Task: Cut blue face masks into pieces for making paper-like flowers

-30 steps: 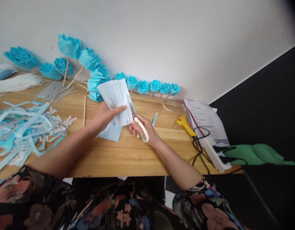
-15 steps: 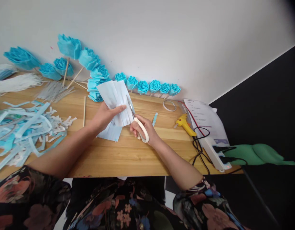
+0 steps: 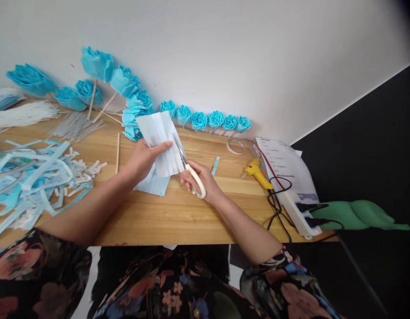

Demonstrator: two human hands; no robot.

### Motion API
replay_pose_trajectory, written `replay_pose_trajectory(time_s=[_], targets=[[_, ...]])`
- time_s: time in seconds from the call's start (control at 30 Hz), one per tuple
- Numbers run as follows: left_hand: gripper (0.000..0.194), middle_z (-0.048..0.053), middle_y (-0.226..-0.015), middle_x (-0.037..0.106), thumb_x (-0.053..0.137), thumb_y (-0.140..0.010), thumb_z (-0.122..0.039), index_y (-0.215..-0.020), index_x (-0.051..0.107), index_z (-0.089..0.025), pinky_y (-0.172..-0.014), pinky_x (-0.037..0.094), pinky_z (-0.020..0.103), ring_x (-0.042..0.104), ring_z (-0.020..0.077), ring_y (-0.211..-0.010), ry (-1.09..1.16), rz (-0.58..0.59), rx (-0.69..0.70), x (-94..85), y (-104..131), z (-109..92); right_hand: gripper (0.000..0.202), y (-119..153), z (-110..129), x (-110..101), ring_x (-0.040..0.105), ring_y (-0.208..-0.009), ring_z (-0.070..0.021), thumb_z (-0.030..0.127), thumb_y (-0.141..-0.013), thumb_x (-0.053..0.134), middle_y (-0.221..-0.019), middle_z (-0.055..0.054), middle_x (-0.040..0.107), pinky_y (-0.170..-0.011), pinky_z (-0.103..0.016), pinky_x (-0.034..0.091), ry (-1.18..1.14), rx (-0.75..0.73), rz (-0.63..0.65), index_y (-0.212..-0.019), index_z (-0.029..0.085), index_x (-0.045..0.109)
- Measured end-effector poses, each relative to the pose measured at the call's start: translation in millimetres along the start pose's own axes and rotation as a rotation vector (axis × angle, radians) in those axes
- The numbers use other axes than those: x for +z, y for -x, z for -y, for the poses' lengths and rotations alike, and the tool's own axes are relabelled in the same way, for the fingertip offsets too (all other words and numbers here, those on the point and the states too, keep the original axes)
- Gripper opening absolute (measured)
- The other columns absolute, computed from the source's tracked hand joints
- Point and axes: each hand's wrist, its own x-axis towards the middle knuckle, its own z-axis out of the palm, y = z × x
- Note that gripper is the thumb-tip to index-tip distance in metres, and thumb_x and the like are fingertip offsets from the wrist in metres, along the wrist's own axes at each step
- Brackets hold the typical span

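Note:
My left hand (image 3: 146,160) pinches a pale pleated face mask (image 3: 161,128) with the thumb on top, holding it raised over the table. My right hand (image 3: 200,176) grips white-handled scissors (image 3: 198,182). Their blades lie along the mask's right edge, and part of them is hidden by the material. Under the held mask, another pale blue mask piece (image 3: 153,184) lies flat on the wood. A small blue strip (image 3: 215,165) rests to the right of my right hand.
Blue flowers (image 3: 200,120), some on wooden sticks, line the wall. Blue and white scraps (image 3: 41,181) pile up at left, near thin grey strips (image 3: 76,126). A yellow glue gun (image 3: 258,173), tape roll (image 3: 236,146), printed papers (image 3: 286,166) and power strip (image 3: 299,217) occupy the right.
The scissors have shifted slightly along the mask's right edge, and the mask is tilted and spread a little differently. Both hands keep their holds.

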Motion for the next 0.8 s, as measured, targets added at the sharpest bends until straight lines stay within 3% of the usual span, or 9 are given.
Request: replay_pose_trajectory(time_s=[0.27,0.57,0.8], targets=[[0.052,0.013,-0.102,0.075,0.085,-0.065,-0.042,-0.105,0.069,-0.012,-0.079,0.06,0.043,0.071,0.0327,-0.093,-0.023,0.035,-0.002,1.0,4.1,-1.7,0.056,0.1,5.3,-1.5,0.049,-0.051,-0.0062,0.063,-0.078,0.069,-0.072,0.002,0.058,-0.043,-0.019,0.039,0.025,-0.045,0.048,-0.109,0.018,0.06],[0.057,0.013,-0.106,0.075,0.087,-0.062,-0.045,-0.105,0.068,-0.012,-0.084,0.059,0.043,0.071,0.033,-0.097,-0.054,0.045,-0.037,6.2,8.2,-5.2,0.062,-0.5,2.9,-4.1,0.048,-0.049,-0.0061,0.067,-0.078,0.067,-0.067,0.005,0.054,-0.044,-0.019,0.041,0.065,-0.075,0.019,-0.114,0.016,0.061],[0.051,0.012,-0.105,0.075,0.086,-0.064,-0.041,-0.104,0.068,-0.014,-0.081,0.06,0.041,0.071,0.0323,-0.096,-0.04,0.045,-0.029,5.3,8.1,-3.4,0.056,-0.9,-0.1,-3.4,0.048,-0.047,-0.0054,0.063,-0.082,0.066,-0.068,0.004,0.056,-0.04,-0.018,0.038,0.045,-0.064,0.021,-0.115,0.018,0.062]])
